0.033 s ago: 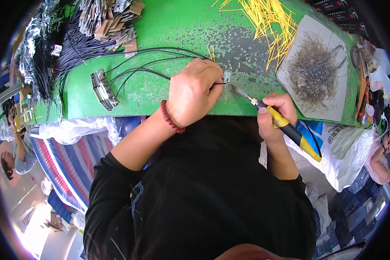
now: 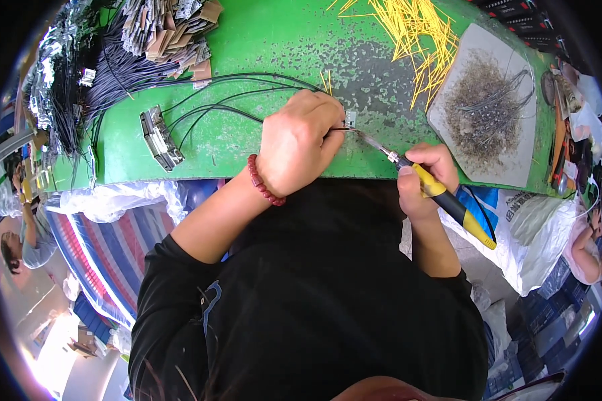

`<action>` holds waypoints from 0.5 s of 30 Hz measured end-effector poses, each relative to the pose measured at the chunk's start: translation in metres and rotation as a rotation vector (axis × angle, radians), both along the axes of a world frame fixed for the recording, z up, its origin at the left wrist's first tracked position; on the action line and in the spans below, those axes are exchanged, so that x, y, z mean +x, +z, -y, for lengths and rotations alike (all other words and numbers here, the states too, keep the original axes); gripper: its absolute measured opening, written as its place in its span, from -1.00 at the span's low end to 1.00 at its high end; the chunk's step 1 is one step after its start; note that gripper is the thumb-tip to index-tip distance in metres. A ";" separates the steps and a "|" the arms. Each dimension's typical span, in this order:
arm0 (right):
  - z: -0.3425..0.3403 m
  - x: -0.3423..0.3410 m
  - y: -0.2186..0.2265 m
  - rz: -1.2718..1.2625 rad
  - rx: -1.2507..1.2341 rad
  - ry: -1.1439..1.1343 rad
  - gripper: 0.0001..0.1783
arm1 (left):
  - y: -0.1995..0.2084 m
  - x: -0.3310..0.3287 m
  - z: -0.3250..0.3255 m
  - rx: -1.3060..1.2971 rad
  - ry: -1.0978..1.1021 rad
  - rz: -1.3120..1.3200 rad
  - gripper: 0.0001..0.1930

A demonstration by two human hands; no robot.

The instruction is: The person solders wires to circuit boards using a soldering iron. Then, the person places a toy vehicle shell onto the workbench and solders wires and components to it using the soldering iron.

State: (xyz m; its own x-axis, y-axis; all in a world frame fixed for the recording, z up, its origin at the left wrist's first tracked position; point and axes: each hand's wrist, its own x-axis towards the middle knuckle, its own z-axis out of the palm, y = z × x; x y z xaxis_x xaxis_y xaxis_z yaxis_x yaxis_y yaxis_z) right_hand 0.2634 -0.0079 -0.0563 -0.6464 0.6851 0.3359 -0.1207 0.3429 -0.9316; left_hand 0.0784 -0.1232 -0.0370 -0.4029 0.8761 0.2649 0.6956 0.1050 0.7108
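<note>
head view: the soldering iron, yellow and black, is held by the right hand, its handle gripped between thumb and fingers close to the metal end. its slim tip is aimed up and leftward at the end of a dark wire; whether tip and wire are touching cannot be told for certain. the dark wire is pinched between thumb and fingers of the left hand, just left of the iron's tip; the remaining fingers are curled and partly hidden by the back of the hand. a red beaded bracelet is worn on the left wrist. a small white piece is seen just beyond the iron's tip. several black cables are spread to the left of the iron, near a silver metal connector that is laid on the green bench. farther left of the iron and beyond it, dark cables are heaped. yellow wires are scattered well beyond the iron. to its right, a grey board is covered with brown debris and tangled thin wires.
</note>
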 end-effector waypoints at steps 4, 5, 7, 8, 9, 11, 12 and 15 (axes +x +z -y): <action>0.001 0.000 0.002 0.042 0.030 -0.010 -0.80 | 0.000 0.001 -0.001 0.002 -0.002 0.009 -0.87; 0.000 0.000 0.003 0.054 0.048 -0.001 -0.80 | 0.000 0.001 -0.001 0.004 -0.004 0.008 -0.87; -0.001 0.000 0.002 0.066 0.065 0.011 -0.80 | 0.001 0.000 -0.001 0.006 -0.005 0.005 -0.87; -0.002 0.000 0.001 0.055 0.100 0.006 -0.80 | 0.001 0.000 -0.001 0.001 -0.009 -0.002 -0.87; -0.002 0.000 0.000 0.045 0.134 0.002 -0.79 | 0.001 0.000 0.000 -0.003 -0.013 -0.009 -0.87; 0.001 0.000 -0.002 -0.072 0.016 -0.036 -0.79 | 0.002 0.000 0.000 -0.005 -0.013 -0.007 -0.87; 0.000 0.002 -0.004 -0.086 -0.010 -0.006 -0.78 | 0.002 -0.001 0.000 -0.007 -0.013 -0.005 -0.87; -0.001 0.003 -0.003 -0.028 0.010 -0.015 -0.78 | 0.002 -0.001 -0.001 -0.012 -0.011 -0.015 -0.87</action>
